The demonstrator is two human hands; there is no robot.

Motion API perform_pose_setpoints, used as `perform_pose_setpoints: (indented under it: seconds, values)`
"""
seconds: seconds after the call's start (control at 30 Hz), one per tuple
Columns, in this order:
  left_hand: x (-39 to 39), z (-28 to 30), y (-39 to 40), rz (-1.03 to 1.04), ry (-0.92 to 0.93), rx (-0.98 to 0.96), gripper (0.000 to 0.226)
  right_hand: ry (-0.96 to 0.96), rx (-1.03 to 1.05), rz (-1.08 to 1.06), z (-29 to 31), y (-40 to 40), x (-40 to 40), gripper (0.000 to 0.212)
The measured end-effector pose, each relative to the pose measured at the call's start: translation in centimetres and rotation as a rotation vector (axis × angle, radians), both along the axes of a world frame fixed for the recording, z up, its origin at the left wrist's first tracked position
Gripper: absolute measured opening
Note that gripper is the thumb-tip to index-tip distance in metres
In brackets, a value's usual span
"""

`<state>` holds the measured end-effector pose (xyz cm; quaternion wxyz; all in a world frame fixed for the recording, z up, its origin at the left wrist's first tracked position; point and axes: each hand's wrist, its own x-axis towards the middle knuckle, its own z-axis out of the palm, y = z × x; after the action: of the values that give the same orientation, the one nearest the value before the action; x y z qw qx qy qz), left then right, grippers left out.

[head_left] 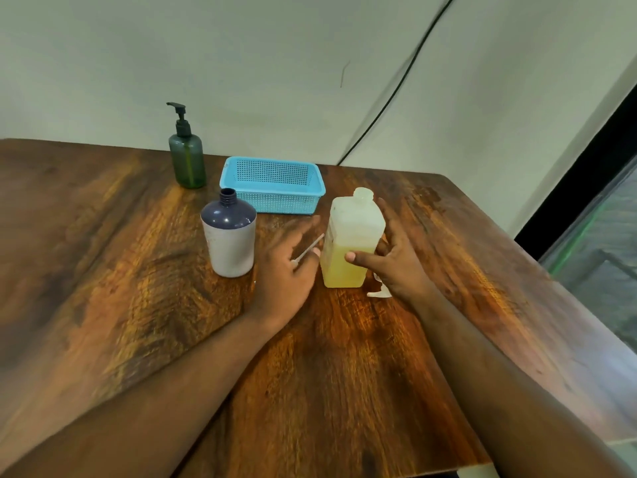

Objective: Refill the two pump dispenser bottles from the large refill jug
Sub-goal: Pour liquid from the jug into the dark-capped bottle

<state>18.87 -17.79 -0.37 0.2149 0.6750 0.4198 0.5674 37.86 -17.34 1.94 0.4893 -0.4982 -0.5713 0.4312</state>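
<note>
The refill jug (348, 243), translucent and uncapped with yellow liquid in its lower half, stands upright mid-table. My right hand (396, 267) grips it, thumb across the front and fingers round its right side. Just left of the jug, my left hand (289, 270) hovers low over the table. A thin pale pump tube (308, 248) lies across that hand between thumb and fingers. The purple-topped white dispenser bottle (229, 236) stands open, without a pump, left of that hand. The green dispenser bottle (187, 157), pump fitted, stands at the back.
A light blue perforated basket (272, 198) sits behind the jug, near the wall. A small white piece (377, 293) lies on the wooden table (138, 288), partly under my right hand. The table's right edge runs diagonally beside a dark window frame.
</note>
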Motion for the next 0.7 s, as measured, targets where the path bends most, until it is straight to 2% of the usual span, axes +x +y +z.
perform_pose_setpoints:
  seconds: [0.07,0.13,0.3,0.47,0.6,0.7]
  values:
    - [-2.0,0.3,-0.5,0.103,0.056,0.121,0.036,-0.026,0.000,-0.048,-0.5,0.4,-0.8,0.089]
    - [-4.0,0.5,-0.9,0.226,0.147,0.226,0.032,-0.018,0.007,-0.101,-0.7,0.5,-1.3,0.080]
    - [-8.7,0.4,0.5,0.424,0.183,0.216,0.049,-0.082,0.087,-0.133,-0.3,0.4,-2.5,0.063]
    - [-10.7,-1.1,2.6,0.296,0.034,0.060,0.080,-0.233,0.169,-0.089,2.1,0.8,-3.9,0.054]
    - [-11.1,-1.2,3.5,0.144,0.009,0.043,0.069,-0.390,0.224,-0.005,4.4,1.8,-4.4,0.048]
    - [-11.4,-1.0,3.5,0.071,0.044,0.061,0.057,-0.568,0.223,0.058,5.4,2.9,-5.2,0.066]
